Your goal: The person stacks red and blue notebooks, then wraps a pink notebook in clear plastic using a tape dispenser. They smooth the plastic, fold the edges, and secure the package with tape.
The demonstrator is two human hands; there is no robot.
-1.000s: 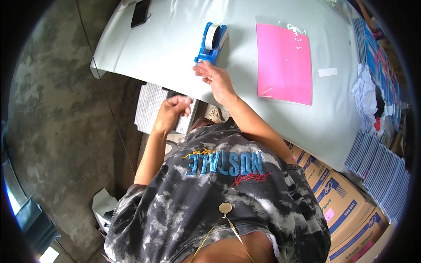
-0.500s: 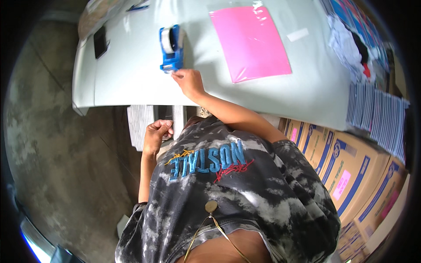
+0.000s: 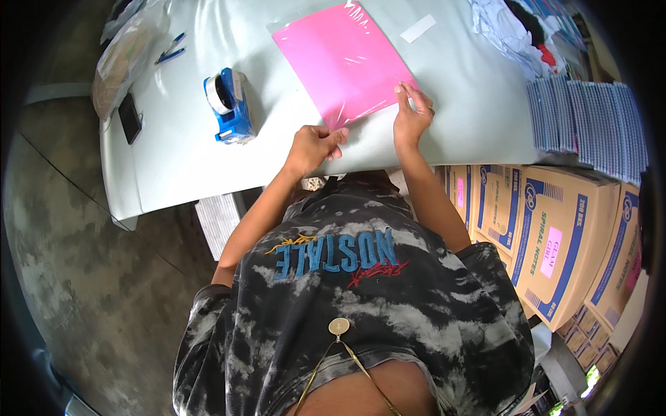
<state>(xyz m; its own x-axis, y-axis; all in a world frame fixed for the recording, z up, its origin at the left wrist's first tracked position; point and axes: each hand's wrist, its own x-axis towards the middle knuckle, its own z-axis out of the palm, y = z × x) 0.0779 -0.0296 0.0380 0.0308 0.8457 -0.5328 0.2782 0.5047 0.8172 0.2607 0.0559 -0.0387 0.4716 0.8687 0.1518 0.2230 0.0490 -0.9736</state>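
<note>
A bright pink sheet lies on the table inside a clear plastic sleeve, which shines along its edges. At the sleeve's near left corner my left hand is closed, thumb and fingers pinching the plastic. My right hand grips the near right corner between thumb and fingertips. Whether a bit of tape is also in my fingers is too small to tell. To the left of my left hand, apart from it, stands a blue tape dispenser with a white roll.
A black phone, blue pens and a plastic-wrapped bundle lie at the left. A white strip is beyond the sheet. Crumpled paper and stacked notebooks occupy the right; cardboard boxes stand below.
My right hand has left the tape dispenser for the sleeve's near right corner. My left hand has risen from below the table edge to the near left corner. The view has shifted.
</note>
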